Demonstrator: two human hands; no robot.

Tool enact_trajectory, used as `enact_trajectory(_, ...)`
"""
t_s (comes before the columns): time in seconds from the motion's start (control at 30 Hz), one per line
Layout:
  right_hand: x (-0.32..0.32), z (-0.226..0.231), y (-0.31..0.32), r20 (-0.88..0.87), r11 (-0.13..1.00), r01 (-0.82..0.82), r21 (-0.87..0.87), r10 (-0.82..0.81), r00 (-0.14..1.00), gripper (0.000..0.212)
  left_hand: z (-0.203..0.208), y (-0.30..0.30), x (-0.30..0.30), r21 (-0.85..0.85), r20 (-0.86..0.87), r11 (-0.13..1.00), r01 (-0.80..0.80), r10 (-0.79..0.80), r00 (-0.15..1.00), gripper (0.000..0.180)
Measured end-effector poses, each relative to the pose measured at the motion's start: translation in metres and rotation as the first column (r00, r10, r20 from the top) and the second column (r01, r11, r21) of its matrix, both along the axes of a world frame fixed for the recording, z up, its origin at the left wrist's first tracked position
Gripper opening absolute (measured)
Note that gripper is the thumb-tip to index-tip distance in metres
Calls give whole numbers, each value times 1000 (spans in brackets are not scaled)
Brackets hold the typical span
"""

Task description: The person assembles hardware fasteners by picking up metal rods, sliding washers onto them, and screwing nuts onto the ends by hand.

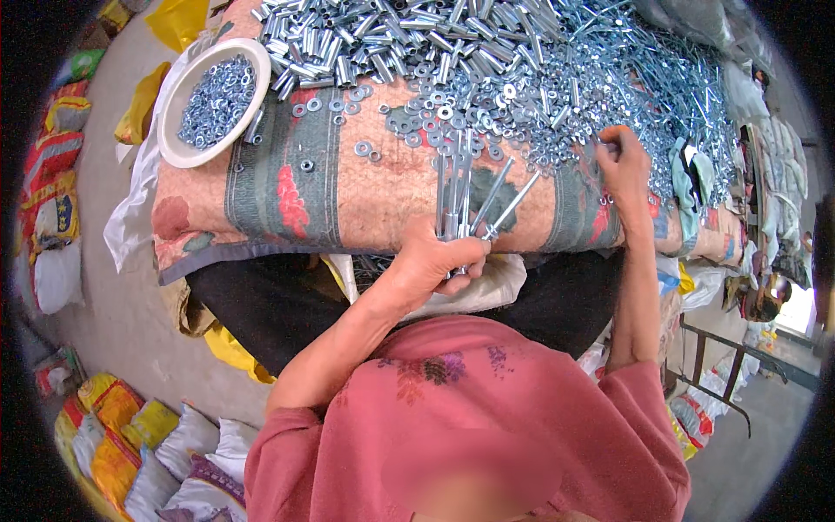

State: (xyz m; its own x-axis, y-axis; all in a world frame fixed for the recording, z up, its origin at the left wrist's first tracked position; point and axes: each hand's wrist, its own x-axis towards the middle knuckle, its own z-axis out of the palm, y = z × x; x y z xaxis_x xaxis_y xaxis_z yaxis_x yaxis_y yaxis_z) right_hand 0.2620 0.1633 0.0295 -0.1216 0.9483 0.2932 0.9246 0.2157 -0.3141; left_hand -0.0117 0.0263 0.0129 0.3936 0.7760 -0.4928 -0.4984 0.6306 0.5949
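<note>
My left hand [442, 259] is closed around a bundle of long thin metal bolts [455, 196]. Most of them point up and away from me, while two fan out to the right; some seem to carry sleeves or washers low down by my fingers. At the right side of the table my right hand [628, 165] has its fingers curled together by the edge of a heap of small nuts [552, 152]. What its fingertips pinch, if anything, is too small to make out. Loose flat washers [426, 117] lie scattered just beyond the bolts.
A patterned cloth [383, 200] covers the table. Short metal sleeves [365, 39] are heaped at the back, and long thin bolts [678, 83] lie tangled at the far right. At the left stands a white bowl [169, 130] of nuts. Filled sacks [187, 439] lie on the floor.
</note>
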Motion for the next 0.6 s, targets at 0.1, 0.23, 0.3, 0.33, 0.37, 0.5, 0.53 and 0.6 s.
enact_trajectory(0.1, -35, 31, -27, -407, 956, -89, -278, -34, 913, 18, -4, -5, -3, 32, 40, 999, 45, -46, 998, 20)
enact_trajectory(0.23, -66, 26, -56, -727, 796, -421, -434, -33, 686, 18, -4, -2, -2, 42, 20, 994, 101, -102, 995, 21)
enact_trajectory(0.3, -71, 24, -60, -824, 750, -498, -435, -110, 555, 19, -6, -3, -4, 42, 12, 991, 125, -125, 992, 21)
enact_trajectory(0.33, -71, 23, -61, -825, 749, -500, -435, -110, 554, 19, -7, -4, -6, 40, 15, 990, 133, -134, 991, 20)
enact_trajectory(0.37, -72, 23, -61, -831, 736, -514, -441, -118, 543, 20, -8, -4, -7, 39, 18, 989, 141, -142, 990, 20)
enact_trajectory(0.5, -74, 11, -66, -861, 665, -570, -483, -241, 448, 21, 0, -3, -12, 0, 60, 996, 94, -94, 994, 20)
enact_trajectory(0.53, -75, 8, -67, -860, 663, -571, -484, -241, 450, 21, 0, -3, -13, 21, 41, 992, 121, -122, 992, 20)
enact_trajectory(0.6, -78, 5, -70, -845, 555, -641, -531, -408, 347, 19, -1, -1, -15, 42, 22, 988, 148, -149, 989, 21)
